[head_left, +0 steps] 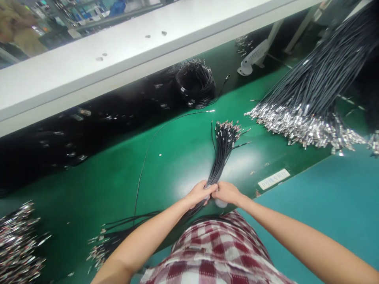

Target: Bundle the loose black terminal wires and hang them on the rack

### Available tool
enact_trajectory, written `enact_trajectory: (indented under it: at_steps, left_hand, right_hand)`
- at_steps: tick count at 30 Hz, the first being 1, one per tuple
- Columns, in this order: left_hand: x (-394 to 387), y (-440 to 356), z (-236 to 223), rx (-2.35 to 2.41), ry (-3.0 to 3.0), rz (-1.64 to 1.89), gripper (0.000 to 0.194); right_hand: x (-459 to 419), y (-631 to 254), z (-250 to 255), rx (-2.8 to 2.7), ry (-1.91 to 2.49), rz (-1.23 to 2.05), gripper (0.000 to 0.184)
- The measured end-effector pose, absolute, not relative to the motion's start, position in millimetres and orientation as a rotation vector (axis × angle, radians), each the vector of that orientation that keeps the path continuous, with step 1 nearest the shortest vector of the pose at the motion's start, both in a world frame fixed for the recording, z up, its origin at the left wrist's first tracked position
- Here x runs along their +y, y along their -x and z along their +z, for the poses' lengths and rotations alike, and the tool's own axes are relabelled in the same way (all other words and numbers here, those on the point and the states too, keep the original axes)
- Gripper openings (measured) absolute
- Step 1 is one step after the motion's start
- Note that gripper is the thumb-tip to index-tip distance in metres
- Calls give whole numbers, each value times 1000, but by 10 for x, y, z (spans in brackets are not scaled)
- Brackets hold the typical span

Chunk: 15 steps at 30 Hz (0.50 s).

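The left hand wraps fingers round the cable bundle; the right hand, fingers curled, hides any grip.

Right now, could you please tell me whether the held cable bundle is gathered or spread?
Gathered: the left hand grips the cable bundle together; its far connectors fan out.

checked garment, maroon and white | small brownish patch | forearms bare | left hand, right hand bare

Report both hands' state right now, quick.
Left hand: closed around the black cable bundle.
Right hand: closed, fingers curled, right beside the left hand; whether it grips anything cannot be told.
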State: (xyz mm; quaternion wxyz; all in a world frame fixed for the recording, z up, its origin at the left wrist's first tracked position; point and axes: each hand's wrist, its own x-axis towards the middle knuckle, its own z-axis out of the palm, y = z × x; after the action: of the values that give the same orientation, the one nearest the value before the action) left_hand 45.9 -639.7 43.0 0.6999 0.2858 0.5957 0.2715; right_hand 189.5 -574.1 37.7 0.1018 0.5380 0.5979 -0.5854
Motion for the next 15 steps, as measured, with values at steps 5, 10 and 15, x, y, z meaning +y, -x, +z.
enact_trajectory:
  at_steps: [5,10,15]
  left_hand:
    - [-6299,-52,804,1098,-629,540,39]
    - [-6153,191,972,1590,-1120,301,12]
    - [-6299,-193,1121,1735,-1911,690,44]
  right_hand:
    - [-5662,-2095,296,1690,-1651,-1804,12]
    - [-5459,-2197,553,1292,-1664,-2317,22]
    - [-5516,-1899,770,681,-1649,-2977,15]
